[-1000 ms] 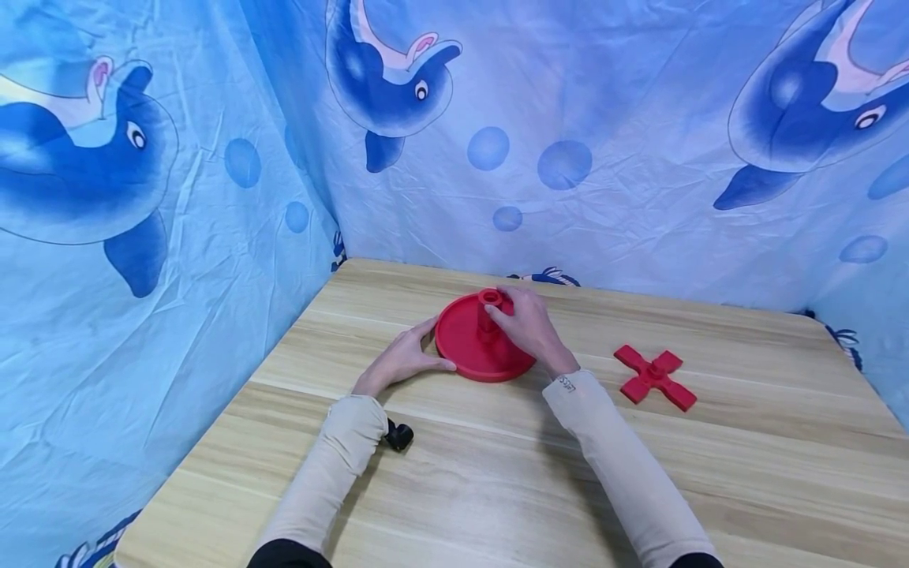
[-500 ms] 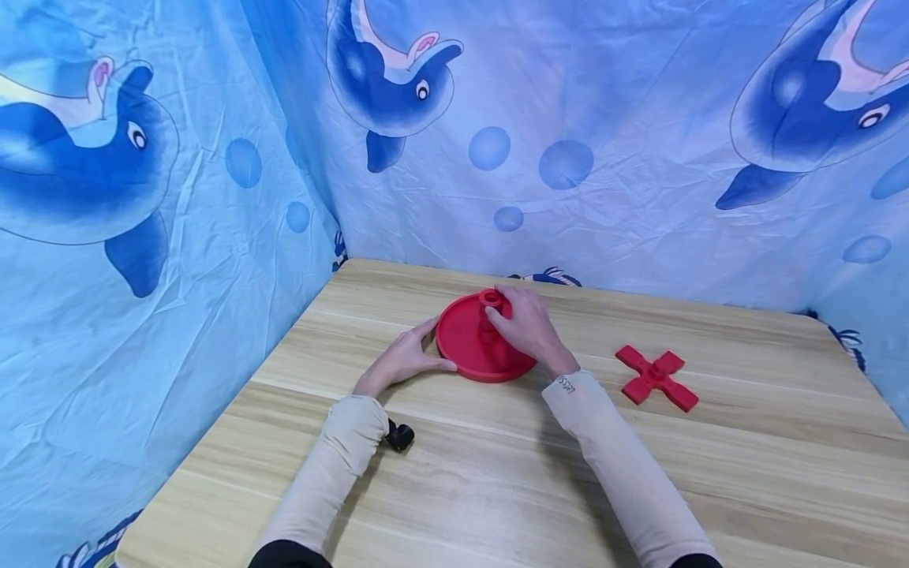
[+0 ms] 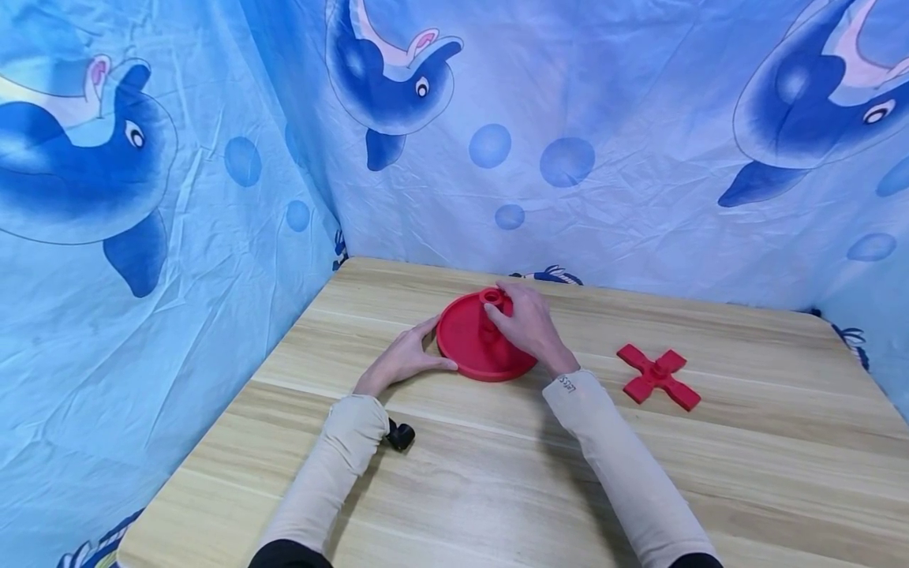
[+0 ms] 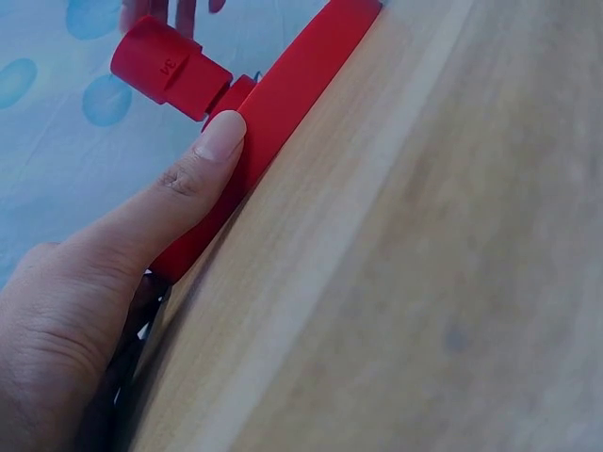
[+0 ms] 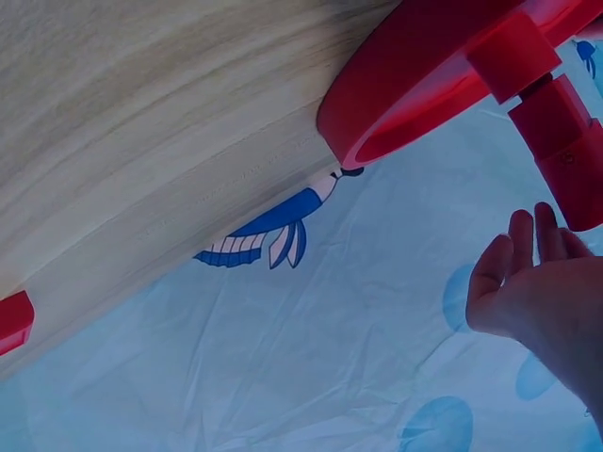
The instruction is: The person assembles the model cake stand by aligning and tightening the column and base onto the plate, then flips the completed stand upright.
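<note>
A round red base [image 3: 465, 331] with a raised rim stands at the back middle of the table. From its centre rises a red post [image 3: 491, 298]. My left hand [image 3: 405, 361] grips the base's left edge; its thumb presses the rim in the left wrist view. The post, marked 34 there, shows a narrow dark neck above the stub below it. My right hand [image 3: 525, 323] is at the post's top, thumb in front and fingers behind in the head view. In the right wrist view, its loosely extended fingers [image 5: 521, 240] are right by the post's end.
A flat red four-armed cross [image 3: 656, 377] with a central stub lies to the right. Beside my left sleeve sits a small black object [image 3: 401, 436]. Blue curtains printed with dolphins [image 3: 398, 79] stand behind the table [image 3: 483, 489] and along its left side.
My right hand's fingers have shifted very slightly upward at the post. The left hand and the base stay in place.
</note>
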A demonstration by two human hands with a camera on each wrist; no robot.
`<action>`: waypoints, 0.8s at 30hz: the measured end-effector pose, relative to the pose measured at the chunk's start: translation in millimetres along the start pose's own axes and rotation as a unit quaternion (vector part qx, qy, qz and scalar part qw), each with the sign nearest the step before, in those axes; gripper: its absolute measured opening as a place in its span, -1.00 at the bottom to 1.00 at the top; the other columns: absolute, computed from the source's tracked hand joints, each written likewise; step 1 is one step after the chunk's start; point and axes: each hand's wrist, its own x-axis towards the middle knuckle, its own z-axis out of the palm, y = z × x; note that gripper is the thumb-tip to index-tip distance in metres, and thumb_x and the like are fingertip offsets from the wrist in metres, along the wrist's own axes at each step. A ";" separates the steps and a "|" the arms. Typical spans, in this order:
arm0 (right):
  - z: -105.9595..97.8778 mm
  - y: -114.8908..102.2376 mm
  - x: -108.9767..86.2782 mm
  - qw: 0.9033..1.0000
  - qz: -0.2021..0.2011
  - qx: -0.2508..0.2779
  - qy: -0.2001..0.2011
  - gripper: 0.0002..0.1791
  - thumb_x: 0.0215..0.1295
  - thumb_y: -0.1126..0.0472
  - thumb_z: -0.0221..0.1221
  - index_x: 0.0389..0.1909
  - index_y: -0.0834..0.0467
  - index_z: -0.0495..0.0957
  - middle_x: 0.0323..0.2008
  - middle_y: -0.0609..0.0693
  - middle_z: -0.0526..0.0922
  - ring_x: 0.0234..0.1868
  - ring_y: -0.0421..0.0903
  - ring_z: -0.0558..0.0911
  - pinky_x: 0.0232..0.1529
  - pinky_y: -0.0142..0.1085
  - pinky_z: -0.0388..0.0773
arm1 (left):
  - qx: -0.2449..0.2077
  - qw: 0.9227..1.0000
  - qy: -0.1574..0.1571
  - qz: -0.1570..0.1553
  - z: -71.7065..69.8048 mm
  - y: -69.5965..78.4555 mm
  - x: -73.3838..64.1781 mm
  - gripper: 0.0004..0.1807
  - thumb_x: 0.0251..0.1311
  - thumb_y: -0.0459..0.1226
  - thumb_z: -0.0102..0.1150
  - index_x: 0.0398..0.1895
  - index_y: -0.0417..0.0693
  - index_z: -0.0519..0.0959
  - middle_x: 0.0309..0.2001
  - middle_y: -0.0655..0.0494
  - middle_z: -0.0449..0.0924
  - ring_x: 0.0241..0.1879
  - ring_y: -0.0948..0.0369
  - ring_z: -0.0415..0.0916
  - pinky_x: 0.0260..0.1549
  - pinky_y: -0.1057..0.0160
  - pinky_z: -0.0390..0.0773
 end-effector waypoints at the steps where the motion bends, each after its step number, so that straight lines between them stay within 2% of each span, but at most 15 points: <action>1: -0.2 -0.3 -0.2 1.000 -0.003 0.005 -0.001 -0.29 0.37 0.12 0.34 0.48 0.24 0.38 0.30 0.21 0.51 0.34 0.18 0.41 0.31 0.21 0.42 | -0.001 1.000 0.000 0.001 0.0 -0.1 0.1 0.28 -0.05 0.30 0.53 0.67 0.04 0.11 0.58 0.07 0.19 0.55 0.06 0.10 0.47 -0.05 0.21; 4: 0.3 -0.4 0.0 1.000 -0.005 0.012 0.001 -0.31 0.37 0.14 0.34 0.46 0.25 0.40 0.27 0.21 0.53 0.31 0.17 0.43 0.32 0.20 0.40 | -0.002 1.000 -0.001 0.001 0.2 -0.5 0.5 0.28 -0.05 0.31 0.53 0.67 0.05 0.11 0.58 0.06 0.19 0.55 0.06 0.10 0.46 -0.06 0.21; 11: 1.9 0.7 0.2 1.000 0.010 -0.002 0.009 -0.33 0.43 -0.02 0.29 0.42 0.24 0.44 0.30 0.22 0.49 0.35 0.19 0.38 0.40 0.25 0.22 | -0.002 1.000 -0.002 -0.003 0.1 0.2 0.1 0.27 -0.04 0.31 0.52 0.67 0.08 0.11 0.57 0.08 0.21 0.53 0.05 0.13 0.43 -0.08 0.27; 18: 1.0 -0.4 0.2 1.000 -0.018 0.006 0.013 -0.37 0.41 0.15 0.29 0.44 0.25 0.43 0.28 0.23 0.53 0.32 0.18 0.40 0.38 0.24 0.26 | -0.003 1.000 0.000 0.000 -0.5 0.5 0.0 0.27 -0.05 0.31 0.52 0.67 0.08 0.11 0.56 0.08 0.22 0.54 0.07 0.13 0.44 -0.05 0.25; 24: 3.6 0.2 0.1 1.000 -0.004 -0.013 0.021 -0.37 0.44 0.03 0.29 0.42 0.24 0.46 0.26 0.24 0.53 0.33 0.20 0.40 0.38 0.27 0.23 | -0.001 1.000 -0.001 0.000 -0.3 0.2 0.2 0.27 -0.04 0.31 0.52 0.67 0.08 0.10 0.56 0.08 0.22 0.53 0.06 0.14 0.43 -0.07 0.28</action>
